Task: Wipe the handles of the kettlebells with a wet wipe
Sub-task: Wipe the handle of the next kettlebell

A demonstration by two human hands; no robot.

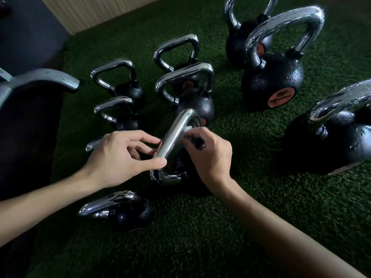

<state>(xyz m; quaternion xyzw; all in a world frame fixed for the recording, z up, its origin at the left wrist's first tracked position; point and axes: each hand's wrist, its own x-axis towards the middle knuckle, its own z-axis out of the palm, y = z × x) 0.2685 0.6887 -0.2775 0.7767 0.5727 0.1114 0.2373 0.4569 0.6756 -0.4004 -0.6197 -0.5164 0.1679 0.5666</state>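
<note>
We are pinching the chrome handle (170, 141) between the thumb and fingers of our left hand (118, 157), while our right hand (210, 157) is pressing a wet wipe (187, 129) to it with curled fingers. Other kettlebells (195, 103) are crowding close behind on the green turf (220, 227), and a small kettlebell (124, 211) is sitting beside our left forearm.

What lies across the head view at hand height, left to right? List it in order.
Left hand gripping the handle → the handle itself → right hand pressing a wet wipe to its right side → bare green turf → large kettlebell at the right edge.
</note>
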